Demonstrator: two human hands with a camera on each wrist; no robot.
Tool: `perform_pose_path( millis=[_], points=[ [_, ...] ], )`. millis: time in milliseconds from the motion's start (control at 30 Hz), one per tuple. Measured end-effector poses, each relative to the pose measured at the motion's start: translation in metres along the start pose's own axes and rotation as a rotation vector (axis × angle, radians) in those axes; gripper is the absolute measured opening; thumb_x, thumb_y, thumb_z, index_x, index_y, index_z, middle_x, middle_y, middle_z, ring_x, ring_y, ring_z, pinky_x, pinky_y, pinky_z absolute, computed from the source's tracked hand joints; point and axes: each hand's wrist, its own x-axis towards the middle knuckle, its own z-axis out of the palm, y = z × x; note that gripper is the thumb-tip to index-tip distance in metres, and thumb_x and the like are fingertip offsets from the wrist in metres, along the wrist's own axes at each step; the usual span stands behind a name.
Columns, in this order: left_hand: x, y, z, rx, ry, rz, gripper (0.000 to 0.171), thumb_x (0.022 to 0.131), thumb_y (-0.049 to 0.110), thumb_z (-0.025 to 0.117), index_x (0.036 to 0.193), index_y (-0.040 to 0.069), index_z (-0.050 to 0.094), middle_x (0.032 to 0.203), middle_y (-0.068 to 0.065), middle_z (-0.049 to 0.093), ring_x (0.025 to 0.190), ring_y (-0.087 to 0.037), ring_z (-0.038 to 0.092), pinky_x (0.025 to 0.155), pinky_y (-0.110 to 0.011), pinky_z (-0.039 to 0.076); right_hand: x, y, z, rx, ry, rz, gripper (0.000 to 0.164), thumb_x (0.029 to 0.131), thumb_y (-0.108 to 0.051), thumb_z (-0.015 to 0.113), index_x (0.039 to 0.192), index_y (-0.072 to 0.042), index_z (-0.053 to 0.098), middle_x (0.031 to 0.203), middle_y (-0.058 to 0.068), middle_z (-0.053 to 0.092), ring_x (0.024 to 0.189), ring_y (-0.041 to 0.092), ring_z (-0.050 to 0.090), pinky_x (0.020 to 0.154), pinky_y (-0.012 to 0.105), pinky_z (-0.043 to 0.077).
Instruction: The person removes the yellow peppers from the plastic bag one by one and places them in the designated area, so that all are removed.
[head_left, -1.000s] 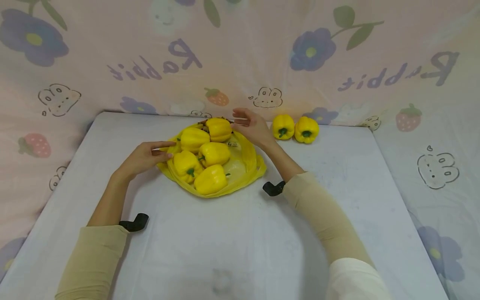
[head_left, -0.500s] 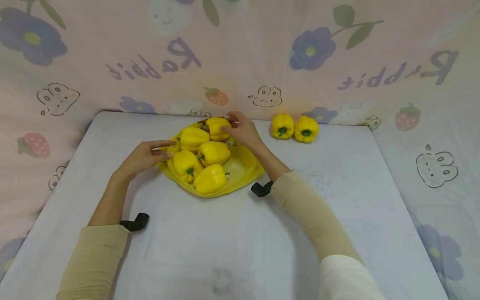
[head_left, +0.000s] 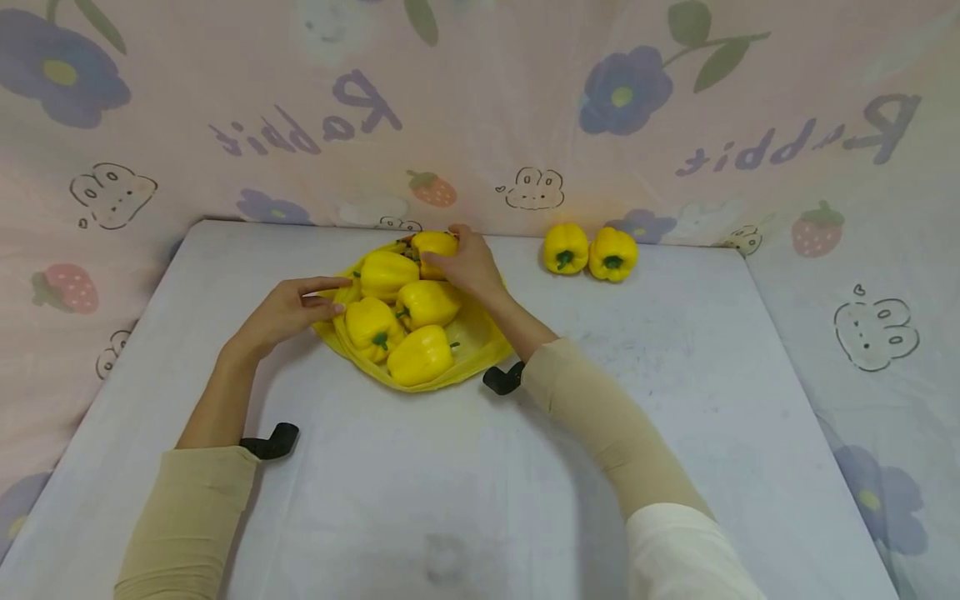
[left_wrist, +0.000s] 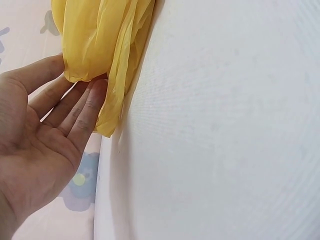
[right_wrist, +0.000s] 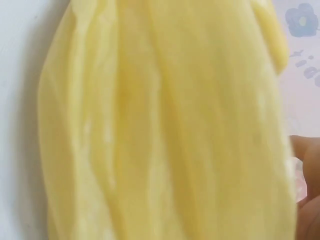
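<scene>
A yellow plastic bag (head_left: 483,337) lies spread open on the white table, with several yellow bell peppers (head_left: 420,357) in it. My right hand (head_left: 474,265) grips the rearmost yellow bell pepper (head_left: 435,243), its thumb across the near side and its fingers behind. At the bag's left rim, my left hand (head_left: 281,315) touches the plastic with loosely extended fingers. The left wrist view has those fingers reaching behind the hanging plastic of the bag (left_wrist: 95,45). Bag folds (right_wrist: 170,120) fill most of the right wrist view, hiding nearly all of the right hand (right_wrist: 310,185).
Two more yellow bell peppers, a left one (head_left: 565,248) and a right one (head_left: 613,254), stand side by side at the table's back edge. A printed curtain (head_left: 480,100) hangs behind the table (head_left: 675,375). Black wrist mounts (head_left: 272,442) jut inward from both forearms.
My right hand has come left, over the bag's rim, and taken hold of the rearmost yellow bell pepper. The left hand stays at the bag's left side.
</scene>
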Motion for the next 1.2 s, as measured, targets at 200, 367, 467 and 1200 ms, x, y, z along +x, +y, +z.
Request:
perform_pose_path(
  millis=[200, 367, 467, 1200],
  points=[
    [0.0, 0.0, 0.001, -0.007, 0.0, 0.02, 0.052, 0.095, 0.029, 0.069, 0.143, 0.011, 0.055, 0.151, -0.016, 0.044, 0.129, -0.037, 0.052, 0.082, -0.023, 0.05, 0.001, 0.001, 0.004, -0.021, 0.0, 0.026, 0.083, 0.089, -0.051, 0.069, 0.152, -0.01, 0.035, 0.15, 0.013, 0.042, 0.132, 0.025, 0.045, 0.11, 0.039, 0.037],
    [0.001, 0.001, 0.001, -0.009, -0.007, 0.033, 0.052, 0.095, 0.028, 0.069, 0.142, 0.011, 0.055, 0.151, -0.016, 0.044, 0.13, -0.037, 0.051, 0.081, -0.022, 0.05, 0.001, 0.001, 0.005, -0.068, -0.04, 0.059, 0.091, 0.088, -0.058, 0.067, 0.155, -0.009, 0.029, 0.152, 0.012, 0.041, 0.134, 0.025, 0.044, 0.111, 0.039, 0.036],
    [0.001, 0.002, 0.0, -0.013, -0.014, 0.034, 0.053, 0.095, 0.028, 0.069, 0.143, 0.01, 0.055, 0.152, -0.016, 0.043, 0.131, -0.038, 0.05, 0.082, -0.02, 0.05, 0.001, 0.001, 0.005, -0.082, -0.044, 0.057, 0.092, 0.089, -0.059, 0.065, 0.155, -0.008, 0.028, 0.152, 0.013, 0.042, 0.135, 0.026, 0.044, 0.111, 0.04, 0.036],
    [-0.001, 0.003, 0.0, 0.009, -0.011, -0.012, 0.055, 0.095, 0.034, 0.068, 0.144, 0.012, 0.053, 0.155, -0.016, 0.039, 0.134, -0.039, 0.046, 0.102, -0.05, 0.044, 0.0, -0.004, -0.025, 0.002, -0.042, -0.005, 0.085, 0.083, -0.048, 0.078, 0.153, -0.018, 0.039, 0.152, 0.002, 0.045, 0.132, 0.019, 0.046, 0.109, 0.033, 0.037]
  ],
)
